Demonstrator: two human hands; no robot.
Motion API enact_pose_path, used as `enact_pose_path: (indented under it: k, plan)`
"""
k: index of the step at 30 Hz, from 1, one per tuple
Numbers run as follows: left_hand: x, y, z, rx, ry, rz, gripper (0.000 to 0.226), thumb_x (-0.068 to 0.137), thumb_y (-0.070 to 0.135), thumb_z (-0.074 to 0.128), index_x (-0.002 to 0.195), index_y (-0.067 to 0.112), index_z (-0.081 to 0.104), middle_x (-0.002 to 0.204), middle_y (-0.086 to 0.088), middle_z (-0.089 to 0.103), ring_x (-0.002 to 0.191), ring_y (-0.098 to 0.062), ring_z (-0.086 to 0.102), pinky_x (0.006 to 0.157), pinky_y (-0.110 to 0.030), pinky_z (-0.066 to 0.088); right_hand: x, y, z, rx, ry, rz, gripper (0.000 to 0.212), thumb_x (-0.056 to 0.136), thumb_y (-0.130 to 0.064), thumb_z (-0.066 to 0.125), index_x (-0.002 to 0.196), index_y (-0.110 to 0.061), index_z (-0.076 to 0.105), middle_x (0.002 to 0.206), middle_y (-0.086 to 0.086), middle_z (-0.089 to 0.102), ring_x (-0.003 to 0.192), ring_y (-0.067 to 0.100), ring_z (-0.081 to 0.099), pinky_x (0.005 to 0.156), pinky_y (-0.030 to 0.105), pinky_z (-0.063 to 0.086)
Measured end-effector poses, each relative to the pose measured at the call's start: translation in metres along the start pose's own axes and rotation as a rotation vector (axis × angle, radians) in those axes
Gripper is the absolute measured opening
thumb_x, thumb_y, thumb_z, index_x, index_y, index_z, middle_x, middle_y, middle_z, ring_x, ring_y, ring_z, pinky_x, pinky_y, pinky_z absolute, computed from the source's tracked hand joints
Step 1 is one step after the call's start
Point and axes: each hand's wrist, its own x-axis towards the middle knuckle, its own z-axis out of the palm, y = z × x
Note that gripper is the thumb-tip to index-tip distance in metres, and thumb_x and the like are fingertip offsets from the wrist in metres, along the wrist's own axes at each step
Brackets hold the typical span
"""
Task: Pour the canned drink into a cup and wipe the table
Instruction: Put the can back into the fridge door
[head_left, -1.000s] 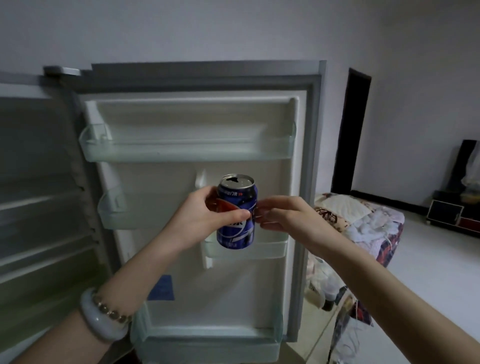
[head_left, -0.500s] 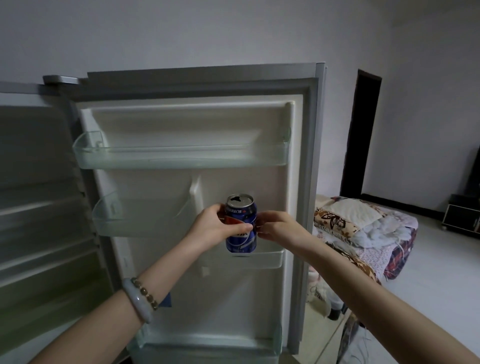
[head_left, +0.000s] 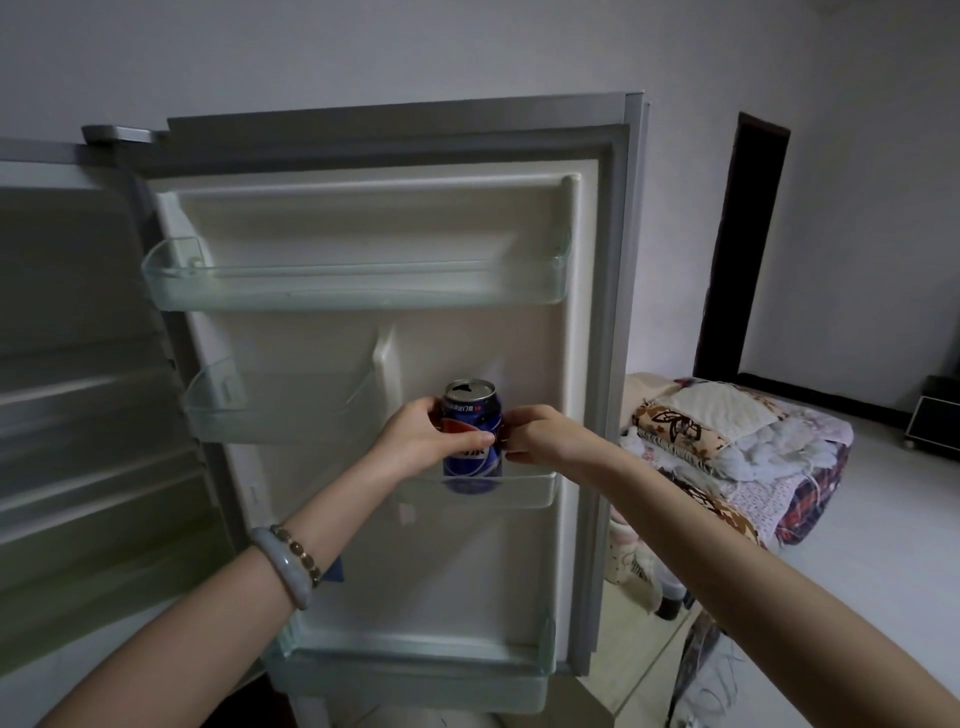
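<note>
At the far left, the dim inside of an open fridge (head_left: 78, 415) shows blurred horizontal shelves. Just right of it, the fridge door (head_left: 363, 332) stands swung wide open, its pale inner side facing the camera. A long clear bin (head_left: 353, 286) runs across the top of the door, a shorter clear bin (head_left: 280, 410) sits lower on the left half, and a deep bin (head_left: 410, 680) spans the bottom.

The person's left arm reaches up from the lower left, wearing a pale bangle (head_left: 284, 566) and a beaded bracelet (head_left: 298, 553) at the wrist. The left hand (head_left: 421, 441) is curled around the left side of a blue drink can (head_left: 471, 441), thumb laid across its front. The can stands upright, its pull-tab opening visible on top, and its base sits down inside a small clear door bin (head_left: 524, 488) on the right half of the door, at mid height.

The right hand (head_left: 540, 436) comes in from the lower right, fingers bent and touching the can's right side, so both hands grip it between them.

Further right, past the door's grey edge, a heap of patterned quilts (head_left: 727, 441) lies on a pale floor. Behind it is a dark doorway (head_left: 743, 249) in a white wall, and at the far right edge a low dark cabinet (head_left: 935, 415).
</note>
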Motion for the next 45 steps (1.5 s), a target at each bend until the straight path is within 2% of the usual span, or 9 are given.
enact_pose_path:
  k: [6,11,15,18,21,28,36,41,45]
  plan:
    - [-0.015,0.006,0.000,0.023,0.013,-0.030,0.107,0.039,0.064,0.085,0.126,0.011,0.051,0.123,-0.002,0.062,0.111,-0.016,0.059,0.101,-0.036,0.045,-0.003,0.008,-0.002,-0.091,0.062,-0.057,0.043,0.083,0.005,0.044,0.124,0.002,0.056,0.123,0.020,0.060,0.116,0.031,0.055,0.103,0.044,0.043]
    - [-0.051,0.004,0.006,0.229,0.235,0.141,0.103,0.068,0.043,0.080,0.147,0.011,0.021,0.151,-0.005,0.031,0.139,-0.018,0.026,0.111,-0.030,0.023,-0.029,0.018,-0.003,-0.320,0.151,-0.253,0.054,0.087,-0.005,0.050,0.140,-0.008,0.039,0.139,0.011,0.049,0.125,0.022,0.049,0.106,0.032,0.038]
    - [-0.078,0.008,0.017,0.414,0.342,0.436,0.078,0.078,0.035,0.073,0.141,0.010,0.035,0.145,-0.005,0.039,0.136,-0.017,0.028,0.109,-0.019,0.015,-0.054,0.035,-0.011,-0.628,0.269,-0.474,0.055,0.089,-0.007,0.049,0.142,-0.011,0.037,0.144,0.007,0.042,0.132,0.020,0.039,0.107,0.021,0.025]
    - [-0.092,0.009,0.036,0.516,0.274,0.571,0.063,0.085,0.044,0.055,0.136,0.009,0.044,0.140,-0.006,0.046,0.133,-0.019,0.035,0.113,-0.031,0.025,-0.071,0.053,-0.018,-0.761,0.370,-0.580,0.054,0.088,-0.004,0.050,0.141,-0.009,0.039,0.145,0.009,0.041,0.135,0.022,0.034,0.107,0.019,0.018]
    - [-0.095,0.009,0.063,0.635,0.210,0.625,0.062,0.086,0.045,0.046,0.134,0.006,0.047,0.137,-0.010,0.050,0.131,-0.024,0.041,0.112,-0.038,0.028,-0.081,0.075,-0.022,-0.830,0.416,-0.609,0.056,0.083,0.001,0.053,0.138,-0.005,0.043,0.141,0.015,0.044,0.130,0.028,0.040,0.107,0.025,0.024]
    - [-0.091,0.011,0.095,0.699,0.189,0.572,0.049,0.093,0.013,0.051,0.140,0.007,0.039,0.143,-0.007,0.043,0.135,-0.020,0.036,0.114,-0.024,0.003,-0.103,0.109,-0.036,-0.905,0.443,-0.609,0.058,0.079,0.003,0.057,0.135,-0.005,0.046,0.136,0.014,0.049,0.125,0.027,0.046,0.106,0.028,0.030]
    - [-0.101,0.021,0.095,0.757,0.179,0.468,0.054,0.093,0.029,0.052,0.142,0.013,0.036,0.136,-0.004,0.044,0.127,-0.022,0.038,0.109,-0.033,0.022,-0.129,0.118,-0.037,-0.931,0.463,-0.618,0.058,0.077,0.003,0.061,0.133,-0.005,0.048,0.133,0.015,0.053,0.121,0.028,0.051,0.101,0.030,0.033]
    - [-0.122,0.021,0.095,0.792,0.191,0.454,0.052,0.094,0.028,0.049,0.141,0.013,0.035,0.136,-0.004,0.043,0.127,-0.021,0.037,0.112,-0.033,0.020,-0.152,0.124,-0.036,-0.937,0.480,-0.602,0.056,0.081,-0.001,0.061,0.135,-0.006,0.047,0.137,0.014,0.050,0.126,0.027,0.048,0.105,0.029,0.027]
    - [-0.144,0.019,0.089,0.803,0.213,0.452,0.049,0.094,0.024,0.047,0.140,0.009,0.036,0.133,-0.006,0.046,0.127,-0.022,0.039,0.117,-0.034,0.014,-0.168,0.124,-0.028,-0.957,0.440,-0.607,0.055,0.085,-0.008,0.059,0.137,-0.008,0.044,0.140,0.013,0.046,0.128,0.027,0.045,0.103,0.031,0.034]
